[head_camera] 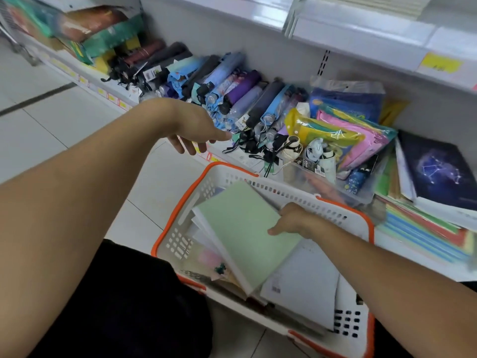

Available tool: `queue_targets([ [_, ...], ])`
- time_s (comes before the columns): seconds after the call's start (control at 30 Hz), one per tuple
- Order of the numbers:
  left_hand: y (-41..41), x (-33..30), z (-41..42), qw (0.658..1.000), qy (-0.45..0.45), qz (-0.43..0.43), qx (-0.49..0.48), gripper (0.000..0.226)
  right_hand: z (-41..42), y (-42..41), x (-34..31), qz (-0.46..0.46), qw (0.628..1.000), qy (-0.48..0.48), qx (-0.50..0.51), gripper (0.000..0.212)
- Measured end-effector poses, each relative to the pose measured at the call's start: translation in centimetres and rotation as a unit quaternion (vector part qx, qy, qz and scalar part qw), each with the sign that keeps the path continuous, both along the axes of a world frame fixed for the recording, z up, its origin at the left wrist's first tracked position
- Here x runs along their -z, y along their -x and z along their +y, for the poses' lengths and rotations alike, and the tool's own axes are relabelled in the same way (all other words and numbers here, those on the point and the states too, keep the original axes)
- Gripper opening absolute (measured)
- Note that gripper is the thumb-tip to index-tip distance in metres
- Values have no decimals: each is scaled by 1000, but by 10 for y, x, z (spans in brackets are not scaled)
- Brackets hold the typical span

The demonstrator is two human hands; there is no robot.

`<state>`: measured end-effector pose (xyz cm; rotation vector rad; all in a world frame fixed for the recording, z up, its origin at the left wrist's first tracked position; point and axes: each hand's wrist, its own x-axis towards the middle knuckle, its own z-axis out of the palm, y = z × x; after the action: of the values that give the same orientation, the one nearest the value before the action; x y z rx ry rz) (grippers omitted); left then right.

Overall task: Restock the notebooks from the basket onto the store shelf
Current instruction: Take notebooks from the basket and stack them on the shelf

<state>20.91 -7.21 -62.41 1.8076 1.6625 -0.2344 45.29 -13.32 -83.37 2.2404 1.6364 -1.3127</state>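
A white basket with an orange rim (227, 169) stands on the floor in front of the bottom shelf. Several notebooks lie inside it. On top is a pale green notebook (240, 228), tilted, and my right hand (293, 220) grips its right edge, thumb on the cover. A white notebook (307, 282) with a barcode lies beside it. My left hand (193, 130) hovers above the basket's far left corner, fingers relaxed and holding nothing. On the shelf at the right, a dark blue constellation notebook (438, 169) tops a stack of notebooks.
Folded umbrellas (232, 91) fill the middle of the bottom shelf (413, 259). Coloured plastic pouches (353, 135) and a clear bin of small items (317, 177) sit between them and the notebook stack. An upper shelf (361, 29) overhangs. My dark-clothed knee (124, 306) is at the lower left.
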Motion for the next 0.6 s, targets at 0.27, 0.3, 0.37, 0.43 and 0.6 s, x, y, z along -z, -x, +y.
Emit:
queue_targets([
  [0.27, 1, 3, -4, 998, 46, 29, -10, 63, 19, -39, -90, 255, 965, 17, 53, 8],
  [0.3, 1, 2, -5, 998, 48, 32, -11, 64, 17, -41, -91, 248, 967, 8, 51, 9],
  [0.37, -2, 2, -6, 998, 53, 32, -11, 64, 8, -42, -85, 250, 966, 1, 66, 11],
  [0.43, -4, 3, -7, 998, 57, 28, -12, 65, 0, -42, -77, 286, 954, -10, 92, 12],
  [0.6, -10, -1, -10, 993, 97, 34, -63, 94, 3, -49, -110, 450, 867, -82, 200, 16],
])
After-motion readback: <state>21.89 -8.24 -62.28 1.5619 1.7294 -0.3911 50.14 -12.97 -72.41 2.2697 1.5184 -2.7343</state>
